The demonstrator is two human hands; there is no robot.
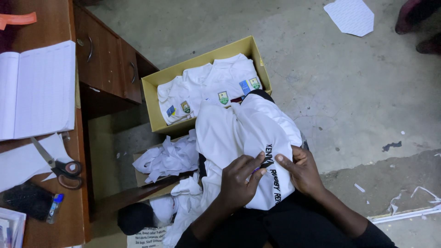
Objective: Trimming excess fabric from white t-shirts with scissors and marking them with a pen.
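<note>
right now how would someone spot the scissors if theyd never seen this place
Start at the wooden desk along the left edge. Below the open ruled notebook lies loose white paper, and the scissors rest across it, blades pointing up-left. Their dark looped handles set them apart from the pale paper around them.
</note>
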